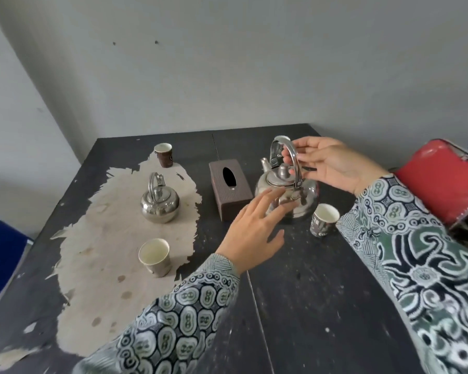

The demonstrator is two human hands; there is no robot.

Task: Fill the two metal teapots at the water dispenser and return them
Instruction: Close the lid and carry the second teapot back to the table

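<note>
Patterned sleeves [173, 314] led to two spread hands: left grip [254, 228] brushed the near teapot [287, 198], right grip [333, 163] unclosed beside its handle [292, 157]; a careless lift could topple the touching cup [323, 220].

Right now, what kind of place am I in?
Probably a plain break or tea corner: two round metal teapots, paper cups and a brown tissue box on a worn black table.

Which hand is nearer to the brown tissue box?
Left. The left hand reaches just right of the tissue box, toward the larger teapot; the right hand is beyond that teapot, at its handle.
</note>
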